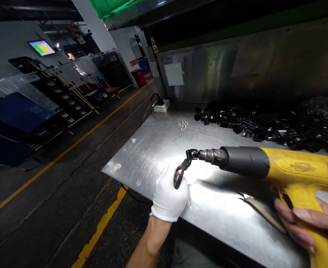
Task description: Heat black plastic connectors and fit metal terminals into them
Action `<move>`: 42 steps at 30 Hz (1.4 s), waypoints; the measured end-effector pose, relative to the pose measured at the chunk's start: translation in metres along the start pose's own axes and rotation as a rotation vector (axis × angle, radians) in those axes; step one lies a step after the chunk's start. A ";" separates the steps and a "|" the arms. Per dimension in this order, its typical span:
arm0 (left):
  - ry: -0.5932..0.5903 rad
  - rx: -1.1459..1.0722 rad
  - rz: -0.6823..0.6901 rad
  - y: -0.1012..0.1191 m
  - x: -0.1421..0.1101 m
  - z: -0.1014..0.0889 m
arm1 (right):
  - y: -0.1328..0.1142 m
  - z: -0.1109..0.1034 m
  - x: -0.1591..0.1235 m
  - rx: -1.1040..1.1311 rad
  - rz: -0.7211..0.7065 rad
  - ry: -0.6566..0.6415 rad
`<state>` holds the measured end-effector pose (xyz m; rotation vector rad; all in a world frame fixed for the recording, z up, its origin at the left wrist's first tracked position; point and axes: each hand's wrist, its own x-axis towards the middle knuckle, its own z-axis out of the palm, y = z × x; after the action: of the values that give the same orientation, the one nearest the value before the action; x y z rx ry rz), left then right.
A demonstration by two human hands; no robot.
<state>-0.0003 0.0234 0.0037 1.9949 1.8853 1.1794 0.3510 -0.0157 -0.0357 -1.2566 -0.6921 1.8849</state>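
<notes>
My left hand [171, 191], in a white glove, is closed round dark pliers [183, 169] with red marks. At their tip sits a small black part [192, 153]. Bare, my right hand [300, 219] wraps the handle of a yellow heat gun [300, 165]. The gun's stepped metal nozzle [212, 155] points left and ends right at the black part; whether they touch I cannot tell. Below the gun, a slim tool [264, 213] with a beige handle and dark pointed end lies on the metal table [150, 149].
Black parts [264, 121] lie heaped along the back right of the table. Several small shiny metal pieces [182, 124] stand grouped left of them. A power strip [161, 105] with a plugged-in cord is at the back left corner. Racks [60, 96] stand beyond the aisle.
</notes>
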 end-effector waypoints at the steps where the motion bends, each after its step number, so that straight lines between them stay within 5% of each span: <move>1: 0.004 0.002 0.005 -0.001 0.000 0.000 | 0.000 0.000 0.000 -0.019 0.009 -0.008; 8: -0.011 0.014 -0.014 -0.001 0.000 0.001 | -0.008 0.001 -0.002 -0.057 0.041 -0.107; 13: -0.003 0.010 -0.019 0.001 0.000 0.001 | 0.004 -0.025 0.005 -0.036 0.060 -0.230; 18: -0.011 0.023 -0.048 0.005 0.000 0.001 | 0.012 -0.040 0.010 -0.035 0.018 -0.151; 29: -0.019 0.047 -0.071 0.008 0.002 0.000 | -0.005 -0.007 -0.003 -0.008 0.022 -0.009; 38: -0.015 0.053 -0.079 0.009 0.001 0.000 | -0.004 -0.011 -0.002 -0.022 0.076 -0.060; 42: -0.023 0.053 -0.082 0.009 0.000 0.000 | -0.007 0.002 -0.006 0.007 0.022 0.022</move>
<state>0.0070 0.0219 0.0096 1.9283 1.9868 1.0923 0.3528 -0.0164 -0.0269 -1.2833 -0.6621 1.8873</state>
